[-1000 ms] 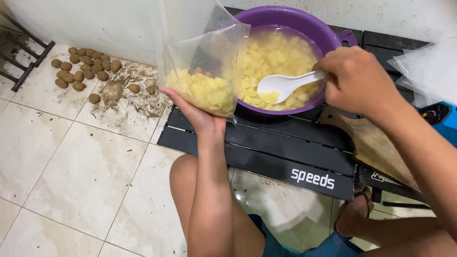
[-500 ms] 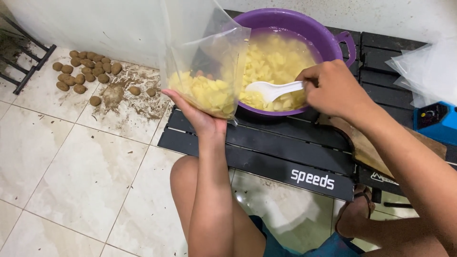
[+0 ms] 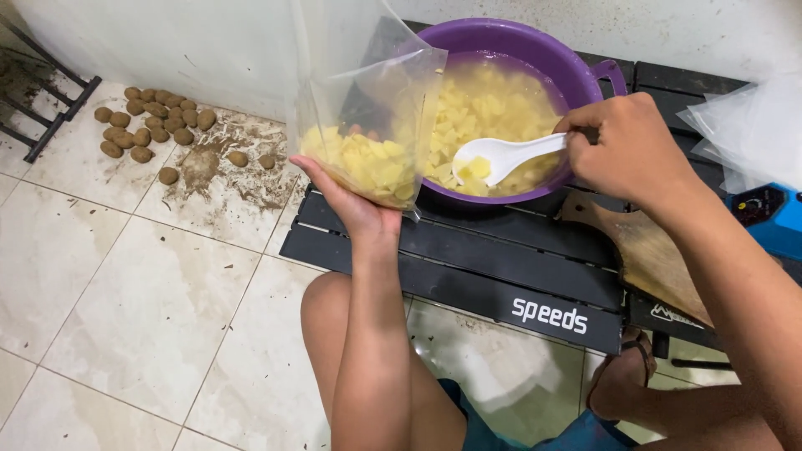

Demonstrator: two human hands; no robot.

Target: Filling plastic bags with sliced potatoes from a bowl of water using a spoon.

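Our left hand [image 3: 351,200] cupping a clear bag [image 3: 368,108] of potato cubes beside the purple basin [image 3: 518,50], right hand [image 3: 631,146] fingers clenched on a white spoon [image 3: 501,157] inside it, over the black slatted surface [image 3: 468,259]

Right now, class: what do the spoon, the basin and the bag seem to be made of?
Spoon: probably white plastic, smooth, opaque.
Basin: likely purple plastic, glossy moulded rim.
Bag: thin clear plastic film; yellow chunks show through it.

Clear bag [image 3: 368,100] top cut off; right hand [image 3: 631,150] hides spoon handle
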